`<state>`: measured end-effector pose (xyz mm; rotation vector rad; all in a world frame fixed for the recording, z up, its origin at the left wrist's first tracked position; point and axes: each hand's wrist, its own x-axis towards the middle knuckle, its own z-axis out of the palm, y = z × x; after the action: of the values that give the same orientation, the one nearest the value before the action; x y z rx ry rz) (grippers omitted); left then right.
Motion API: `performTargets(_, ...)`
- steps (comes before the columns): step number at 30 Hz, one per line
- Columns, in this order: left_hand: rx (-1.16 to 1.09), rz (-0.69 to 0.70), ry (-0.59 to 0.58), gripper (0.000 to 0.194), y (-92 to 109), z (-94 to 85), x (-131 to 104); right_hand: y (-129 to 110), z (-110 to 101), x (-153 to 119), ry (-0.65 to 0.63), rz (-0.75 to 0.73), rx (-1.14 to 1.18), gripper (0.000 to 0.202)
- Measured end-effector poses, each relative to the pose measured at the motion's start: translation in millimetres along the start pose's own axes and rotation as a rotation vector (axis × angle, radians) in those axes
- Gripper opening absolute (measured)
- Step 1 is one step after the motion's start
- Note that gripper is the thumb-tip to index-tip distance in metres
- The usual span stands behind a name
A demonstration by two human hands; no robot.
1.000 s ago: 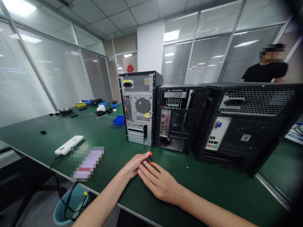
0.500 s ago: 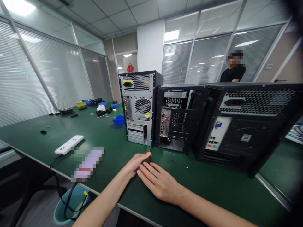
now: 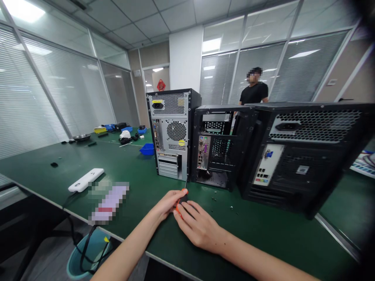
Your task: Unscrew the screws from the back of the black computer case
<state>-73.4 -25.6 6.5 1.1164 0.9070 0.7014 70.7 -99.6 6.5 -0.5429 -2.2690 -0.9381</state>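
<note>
Both of my hands are on a screwdriver with an orange and black handle. My left hand grips it near the front of the handle, its thumb on the orange collar. Fingers of my right hand curl against the handle's rear from the right. The thin shaft points away from me, its tip at the lower right corner of a silver-backed computer case; a screw there is too small to make out. Right of it stands an opened black computer case, its upper bay showing through.
A larger black computer case stands at the right. Several loose screws lie on the green table. At left are a white power strip and a blurred purple item. A blue tray sits behind; a teal bin stands below.
My right hand has shifted slightly right on the handle, its fingers less wrapped over it. The screwdriver tip stays at the case corner. The person in the background has moved left.
</note>
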Motion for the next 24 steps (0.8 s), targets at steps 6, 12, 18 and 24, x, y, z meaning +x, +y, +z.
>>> performTargets(6, -0.077, 0.015, -0.023, 0.043, 1, 2.8, -2, 3, -2, 2, 0.014, -0.001, 0.011, 0.029)
performTargets(12, -0.315, -0.026, -0.060, 0.030, 1, 2.2, -3, 10, -7, 6, 0.055, 0.002, 0.004, 0.029)
performTargets(18, -0.600, -0.189, -0.196, 0.015, 6, -1.3, -3, 20, -10, 8, 0.101, 0.020, -0.001, 0.029)
performTargets(24, -0.640, -0.182, -0.269, 0.013, 8, -2.1, -5, 23, -13, 9, 0.125, 0.013, 0.006, 0.027)
